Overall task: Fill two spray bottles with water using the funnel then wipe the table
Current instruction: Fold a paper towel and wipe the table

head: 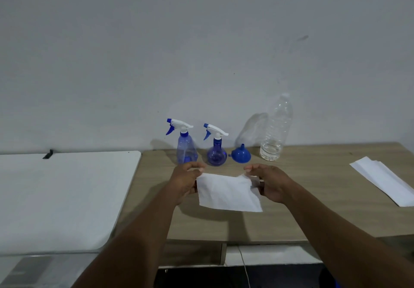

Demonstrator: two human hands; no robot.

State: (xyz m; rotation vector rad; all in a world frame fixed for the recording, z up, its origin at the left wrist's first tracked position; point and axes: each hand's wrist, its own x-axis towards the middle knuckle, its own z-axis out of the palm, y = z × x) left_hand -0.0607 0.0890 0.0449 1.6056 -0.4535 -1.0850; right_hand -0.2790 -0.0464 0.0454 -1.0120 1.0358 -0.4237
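Tissue (226, 192) between left hand (186, 182) and right hand (272, 184), right corner seemingly hidden.

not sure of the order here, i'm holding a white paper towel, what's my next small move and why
Probably lower the white paper towel onto the wooden table and start wiping: the tall blue spray bottle and the round blue spray bottle are capped, and the clear plastic water bottle looks nearly empty.

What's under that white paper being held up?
Under the paper towel, pinched by left hand and right hand, only the wooden table and a shadow show; the patch behind it is hidden.
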